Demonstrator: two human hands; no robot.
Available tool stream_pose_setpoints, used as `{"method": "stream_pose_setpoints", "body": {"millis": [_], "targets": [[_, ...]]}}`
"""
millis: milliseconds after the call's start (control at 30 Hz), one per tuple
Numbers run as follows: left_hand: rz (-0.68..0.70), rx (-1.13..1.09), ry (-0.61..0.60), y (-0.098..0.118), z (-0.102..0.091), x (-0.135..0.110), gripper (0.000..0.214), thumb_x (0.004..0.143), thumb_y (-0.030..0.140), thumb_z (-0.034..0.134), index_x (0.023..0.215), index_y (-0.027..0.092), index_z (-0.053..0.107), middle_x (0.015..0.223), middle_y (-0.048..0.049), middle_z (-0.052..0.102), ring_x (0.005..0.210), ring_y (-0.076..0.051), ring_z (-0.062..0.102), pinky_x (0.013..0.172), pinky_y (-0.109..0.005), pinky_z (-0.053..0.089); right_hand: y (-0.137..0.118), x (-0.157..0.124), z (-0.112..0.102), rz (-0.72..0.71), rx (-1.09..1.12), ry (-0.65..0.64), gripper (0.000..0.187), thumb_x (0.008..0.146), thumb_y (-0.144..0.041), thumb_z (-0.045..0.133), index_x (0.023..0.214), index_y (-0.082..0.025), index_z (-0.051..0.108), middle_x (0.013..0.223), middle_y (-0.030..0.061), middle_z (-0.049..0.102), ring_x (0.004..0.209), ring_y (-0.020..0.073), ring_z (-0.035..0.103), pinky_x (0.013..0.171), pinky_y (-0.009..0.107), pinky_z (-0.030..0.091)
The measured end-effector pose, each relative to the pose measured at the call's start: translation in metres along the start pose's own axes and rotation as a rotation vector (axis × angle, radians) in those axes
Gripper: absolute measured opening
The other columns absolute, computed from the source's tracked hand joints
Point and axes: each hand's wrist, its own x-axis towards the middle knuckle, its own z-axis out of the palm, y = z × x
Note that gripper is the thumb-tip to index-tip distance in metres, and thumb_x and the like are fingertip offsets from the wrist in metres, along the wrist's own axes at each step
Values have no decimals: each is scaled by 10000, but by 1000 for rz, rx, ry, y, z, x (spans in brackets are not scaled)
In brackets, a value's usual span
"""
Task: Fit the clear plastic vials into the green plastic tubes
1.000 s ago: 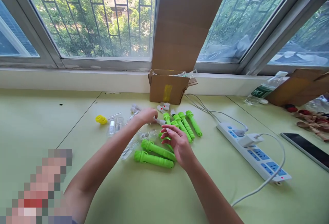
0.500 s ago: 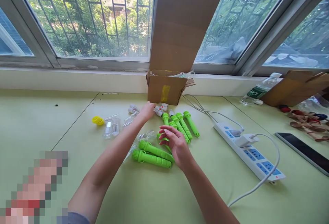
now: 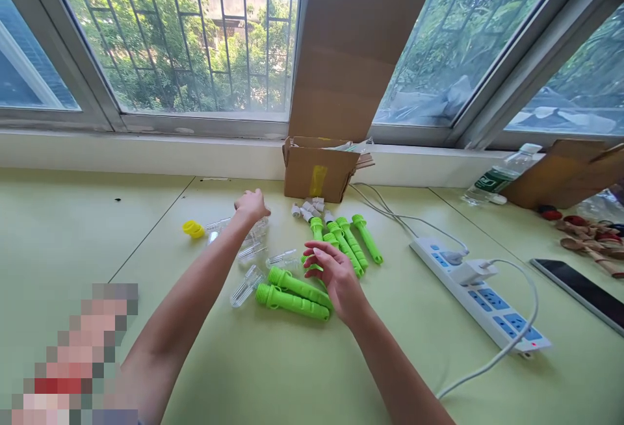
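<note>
My left hand reaches over the far left of a cluster of parts, fingers curled down; its fingertips and whatever is in them are hidden. Below it lie clear plastic tubes, partly behind my wrist. To its right, small white pieces sit in front of the cardboard box. My right hand hovers with loosely bent, parted fingers and nothing in them. Green ribbed plastic handles with threaded ends lie to its left, and several more green handles lie beyond it. Yellow rings are at the left.
An open cardboard box stands against the window sill. To the right are a white power strip with cords, a phone, a water bottle and wooden pieces. Another person's blurred arm is at lower left.
My left hand has moved left from the white pieces by the box to the spot above the clear tubes. My right hand stays nearly still. The view has shifted slightly.
</note>
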Motion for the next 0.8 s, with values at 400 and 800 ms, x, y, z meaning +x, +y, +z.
{"method": "stream_pose_setpoints", "body": {"millis": [400,800], "targets": [[116,-332,-144,8,23,21,417,749,168,674,1134,78,543,904,-153,683,558,-170,662,490,-242,523,3,1,-3,-5,10,4,218,786,-336,647,941,-188,686,890,56,599,733,142,540,609,273,464],[489,-289,87,26,22,3,369,806,305,598,1160,205,568,1160,-86,604,1112,-232,557,936,-319,445,3,-1,-2,-54,-161,-7,254,817,-367,605,989,-189,661,893,60,608,746,155,550,631,286,475]]}}
